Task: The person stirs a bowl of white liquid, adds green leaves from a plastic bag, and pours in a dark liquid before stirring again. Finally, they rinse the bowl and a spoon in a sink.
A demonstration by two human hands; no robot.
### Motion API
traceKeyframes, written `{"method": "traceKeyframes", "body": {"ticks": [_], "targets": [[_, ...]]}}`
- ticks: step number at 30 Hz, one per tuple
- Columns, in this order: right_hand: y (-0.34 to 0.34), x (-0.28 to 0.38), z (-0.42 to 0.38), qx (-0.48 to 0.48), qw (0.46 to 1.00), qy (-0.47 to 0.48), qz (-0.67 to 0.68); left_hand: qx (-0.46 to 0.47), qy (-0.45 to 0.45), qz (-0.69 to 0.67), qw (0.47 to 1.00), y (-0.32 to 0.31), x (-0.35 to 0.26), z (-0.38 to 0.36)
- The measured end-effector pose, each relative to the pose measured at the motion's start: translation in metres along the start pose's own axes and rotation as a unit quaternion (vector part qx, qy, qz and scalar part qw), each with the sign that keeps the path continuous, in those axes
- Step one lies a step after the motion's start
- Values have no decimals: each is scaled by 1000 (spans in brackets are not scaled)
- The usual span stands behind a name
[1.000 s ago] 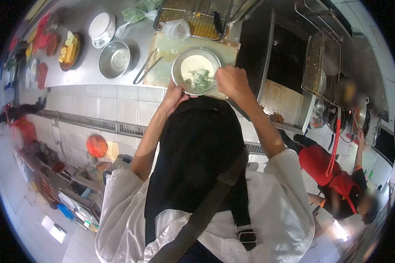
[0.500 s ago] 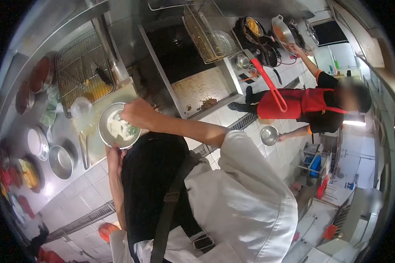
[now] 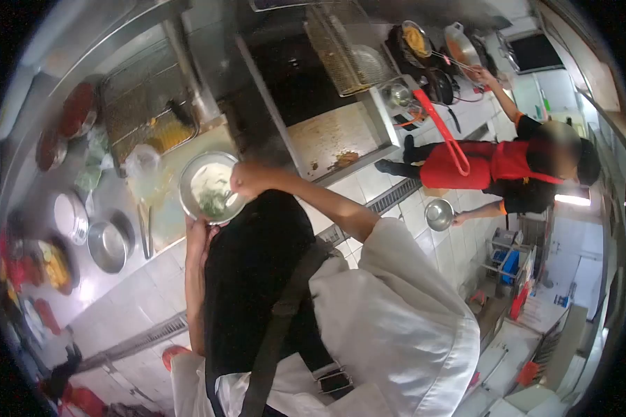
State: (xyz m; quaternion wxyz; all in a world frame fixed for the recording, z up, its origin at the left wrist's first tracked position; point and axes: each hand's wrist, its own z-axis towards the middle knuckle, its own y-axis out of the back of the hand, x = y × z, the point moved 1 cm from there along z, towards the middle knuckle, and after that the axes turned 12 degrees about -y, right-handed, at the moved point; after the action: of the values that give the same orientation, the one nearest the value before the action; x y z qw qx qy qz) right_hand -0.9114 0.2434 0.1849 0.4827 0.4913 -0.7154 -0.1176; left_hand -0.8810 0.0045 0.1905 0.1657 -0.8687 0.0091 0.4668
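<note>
A metal bowl (image 3: 185, 187) holds a creamy white mixture (image 3: 209, 178) with chopped green herbs (image 3: 214, 203) on its lower side. My left hand (image 3: 199, 233) grips the bowl by its near lower edge. At the bowl's right rim, my right hand (image 3: 250, 179) is closed in a fist over the mixture; what it holds is hidden by the fingers. The bowl is beside a light board (image 3: 170, 221) on the steel counter, close to my black apron.
Left of the board are a clear plastic bag (image 3: 143, 164), tongs (image 3: 145, 229), an empty steel bowl (image 3: 108, 247) and a wire rack tray (image 3: 149, 104). A fryer basket (image 3: 344, 52) is ahead. A co-worker (image 3: 508, 163) at right holds a strainer and a bowl.
The view has shifted, moving the scene slightly right in the frame. My right hand has moved lower against the bowl's rim, and the green herbs are spread more widely in the mixture.
</note>
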Motion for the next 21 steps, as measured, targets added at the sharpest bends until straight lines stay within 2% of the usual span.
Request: {"method": "traceKeyframes", "body": {"ticks": [1,2,3,4,5,6,7,8,9,11,13,16,18,19,21], "targets": [[-4,-4,1,14,995,-5,99,-29,1,-3,1000,-8,-7,-4],[0,0,-7,-12,989,3,146,-65,1,-2,998,-19,-15,-9],[3,1,-18,-31,980,11,195,-62,-8,-24,998,-18,-11,-12],[-16,-18,-6,-125,976,73,162,-50,3,-21,999,-4,2,-4],[-4,-11,-15,-76,982,11,174,-16,-1,-25,1000,1,5,-2],[4,-2,-24,-102,978,-45,177,-52,3,-8,999,-4,-1,-6],[19,16,-41,-154,981,-61,98,-27,-4,-17,999,-2,-1,-6],[22,31,-55,-214,970,-115,29,-29,7,-3,1000,-5,-5,-7],[23,40,-58,-208,972,-106,29,-28,18,12,999,-7,-8,-8],[25,53,-65,-252,953,-160,-55,-31,19,-2,999,-6,-4,-6],[22,68,-58,-251,950,-169,-72,-30,21,-14,999,-6,-3,-7],[9,68,-41,-211,966,-109,-101,-20,6,-27,999,-5,-1,-10],[14,73,-51,-85,978,-53,-181,-33,-13,-34,999,-4,2,-12],[16,73,-54,-82,979,-49,-181,-38,-12,-35,999,-3,2,-16],[21,71,-58,-140,963,-92,-210,-55,-4,-33,998,-4,-1,-22]]}}
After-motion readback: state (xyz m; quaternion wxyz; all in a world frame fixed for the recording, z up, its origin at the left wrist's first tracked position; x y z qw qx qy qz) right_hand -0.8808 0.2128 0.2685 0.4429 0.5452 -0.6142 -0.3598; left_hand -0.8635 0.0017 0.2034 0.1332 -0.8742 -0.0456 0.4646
